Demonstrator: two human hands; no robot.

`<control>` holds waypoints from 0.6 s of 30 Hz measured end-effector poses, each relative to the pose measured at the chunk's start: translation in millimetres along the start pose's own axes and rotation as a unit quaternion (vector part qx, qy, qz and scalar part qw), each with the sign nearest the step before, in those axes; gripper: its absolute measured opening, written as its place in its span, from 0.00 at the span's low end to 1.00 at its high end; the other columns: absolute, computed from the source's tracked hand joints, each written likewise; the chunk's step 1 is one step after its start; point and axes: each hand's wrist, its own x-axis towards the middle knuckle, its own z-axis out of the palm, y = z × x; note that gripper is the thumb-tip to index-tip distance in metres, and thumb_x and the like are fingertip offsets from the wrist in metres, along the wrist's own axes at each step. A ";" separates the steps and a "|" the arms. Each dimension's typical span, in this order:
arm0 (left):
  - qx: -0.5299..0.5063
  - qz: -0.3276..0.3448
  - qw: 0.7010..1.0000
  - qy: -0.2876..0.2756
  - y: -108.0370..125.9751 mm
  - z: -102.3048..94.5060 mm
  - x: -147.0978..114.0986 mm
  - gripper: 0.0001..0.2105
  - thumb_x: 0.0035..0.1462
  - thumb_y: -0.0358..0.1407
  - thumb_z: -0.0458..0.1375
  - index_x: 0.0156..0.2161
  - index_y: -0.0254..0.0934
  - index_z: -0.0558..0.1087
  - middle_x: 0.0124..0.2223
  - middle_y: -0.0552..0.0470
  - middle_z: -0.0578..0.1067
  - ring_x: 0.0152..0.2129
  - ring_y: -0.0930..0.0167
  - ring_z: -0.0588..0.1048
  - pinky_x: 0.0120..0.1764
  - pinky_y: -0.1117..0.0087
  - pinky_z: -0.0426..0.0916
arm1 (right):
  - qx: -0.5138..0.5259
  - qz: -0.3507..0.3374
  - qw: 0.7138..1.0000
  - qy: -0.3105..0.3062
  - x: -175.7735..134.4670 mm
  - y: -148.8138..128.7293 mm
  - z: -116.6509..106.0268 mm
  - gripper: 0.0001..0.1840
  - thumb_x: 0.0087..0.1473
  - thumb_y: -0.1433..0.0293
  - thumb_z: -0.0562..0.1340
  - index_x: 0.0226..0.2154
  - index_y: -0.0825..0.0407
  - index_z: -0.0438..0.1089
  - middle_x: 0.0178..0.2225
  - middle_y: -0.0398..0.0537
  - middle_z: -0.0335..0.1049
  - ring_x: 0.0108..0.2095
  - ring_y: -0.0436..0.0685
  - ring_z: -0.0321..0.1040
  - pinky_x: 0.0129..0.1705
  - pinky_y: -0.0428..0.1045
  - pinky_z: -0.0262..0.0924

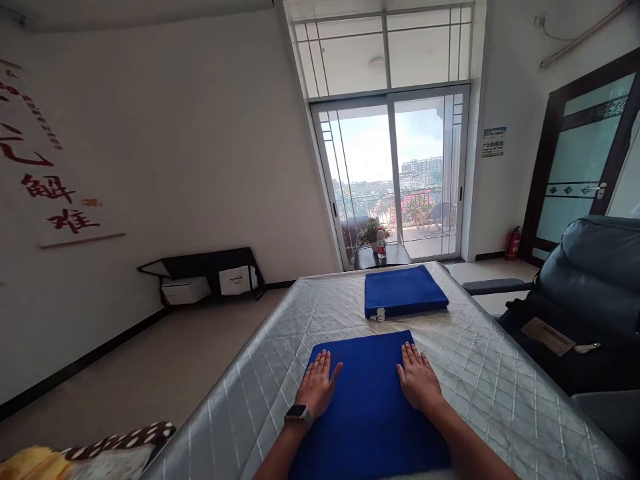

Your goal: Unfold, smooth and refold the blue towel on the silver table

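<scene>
A flat blue cushion (373,407) lies right in front of me on a silvery quilted mattress (270,360). My left hand (318,387) rests on its left edge, palm down, fingers stretched and the thumb apart; a watch (299,414) is on that wrist. On the right edge lies my right hand (419,377), also flat with fingers out. Neither hand grips anything. Beyond them sits a second blue cushion (406,291), thicker-looking, with a white tag (381,314) at its near left corner. The near end of the front cushion is partly cut off by the frame.
Right of the mattress stands a black armchair (595,273) with a brown card on its seat. Behind the mattress, a small table (397,255) carries a bottle (381,244) and a potted plant. At lower left is patterned fabric (120,441); a black rack (213,270) holds white boxes.
</scene>
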 end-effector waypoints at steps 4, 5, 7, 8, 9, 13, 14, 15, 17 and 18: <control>-0.010 -0.023 0.999 0.032 -33.7 7.1 0.3 0.39 0.67 0.56 0.29 0.70 0.30 0.53 0.73 0.39 0.54 0.70 0.60 0.52 0.69 0.55 0.51 | -0.010 0.001 1.000 -0.010 -0.1 -0.1 1.4 0.36 0.67 0.61 0.39 0.71 0.62 0.43 0.73 0.54 0.38 0.73 0.57 0.32 0.71 0.57 0.30; -0.015 -0.028 0.999 0.039 -35.8 8.4 0.5 0.39 0.67 0.57 0.29 0.70 0.31 0.54 0.73 0.40 0.54 0.70 0.60 0.52 0.69 0.55 0.52 | -0.013 0.002 1.000 -0.013 0.0 -0.3 1.5 0.36 0.67 0.60 0.39 0.71 0.62 0.43 0.73 0.53 0.38 0.73 0.57 0.32 0.71 0.57 0.30; -0.026 -0.043 0.998 0.044 -35.4 9.2 0.9 0.41 0.66 0.58 0.27 0.70 0.29 0.54 0.73 0.39 0.54 0.70 0.61 0.53 0.69 0.56 0.52 | -0.020 0.004 1.000 -0.018 1.8 -1.1 0.4 0.36 0.67 0.60 0.39 0.71 0.62 0.43 0.73 0.54 0.38 0.73 0.57 0.33 0.71 0.57 0.30; -0.031 -0.049 0.997 0.044 -33.9 8.6 1.0 0.41 0.66 0.58 0.27 0.70 0.28 0.54 0.73 0.38 0.54 0.70 0.60 0.53 0.69 0.56 0.51 | -0.025 0.005 0.999 -0.021 3.9 -1.7 -0.9 0.36 0.67 0.60 0.40 0.71 0.62 0.43 0.73 0.54 0.39 0.73 0.58 0.33 0.71 0.57 0.30; -0.035 -0.051 0.997 0.043 -32.3 7.4 0.8 0.42 0.66 0.58 0.27 0.69 0.28 0.54 0.73 0.38 0.54 0.70 0.60 0.53 0.69 0.55 0.51 | -0.029 0.005 0.999 -0.022 7.0 -2.4 -2.7 0.36 0.67 0.60 0.40 0.71 0.62 0.44 0.73 0.54 0.39 0.73 0.58 0.33 0.71 0.58 0.30; -0.037 -0.052 0.997 0.035 -27.8 -0.4 -2.0 0.42 0.66 0.58 0.26 0.70 0.27 0.54 0.73 0.38 0.53 0.70 0.61 0.52 0.69 0.57 0.50 | -0.036 -0.009 0.999 -0.015 27.3 -5.9 -12.6 0.35 0.67 0.61 0.40 0.71 0.60 0.45 0.73 0.54 0.41 0.73 0.58 0.34 0.71 0.57 0.31; -0.037 -0.052 0.997 0.034 -27.2 -2.4 -2.9 0.42 0.66 0.58 0.26 0.70 0.26 0.53 0.73 0.37 0.53 0.70 0.61 0.52 0.69 0.57 0.50 | -0.036 -0.011 0.999 -0.015 32.9 -6.4 -14.3 0.35 0.67 0.61 0.40 0.71 0.60 0.45 0.73 0.54 0.41 0.73 0.58 0.34 0.71 0.57 0.31; -0.036 -0.051 0.997 0.032 -26.8 -4.2 -3.8 0.42 0.66 0.57 0.26 0.70 0.26 0.53 0.73 0.37 0.53 0.70 0.61 0.52 0.69 0.58 0.50 | -0.036 -0.011 0.999 -0.018 38.0 -6.5 -15.1 0.35 0.67 0.61 0.40 0.71 0.60 0.45 0.73 0.54 0.41 0.73 0.57 0.34 0.71 0.56 0.31; -0.031 -0.052 0.998 0.030 -26.2 -7.1 -5.2 0.41 0.66 0.57 0.27 0.70 0.26 0.53 0.73 0.38 0.53 0.70 0.62 0.52 0.69 0.59 0.50 | -0.036 -0.006 0.999 -0.021 45.6 -5.6 -13.8 0.35 0.67 0.61 0.40 0.71 0.61 0.45 0.73 0.54 0.41 0.73 0.57 0.34 0.71 0.56 0.31; -0.027 -0.052 0.998 0.027 -26.0 -8.1 -5.6 0.41 0.67 0.56 0.28 0.70 0.26 0.53 0.73 0.38 0.52 0.70 0.62 0.52 0.70 0.59 0.50 | -0.035 -0.003 0.999 -0.020 47.9 -4.6 -12.0 0.35 0.67 0.61 0.40 0.71 0.61 0.45 0.73 0.54 0.40 0.73 0.57 0.34 0.71 0.56 0.32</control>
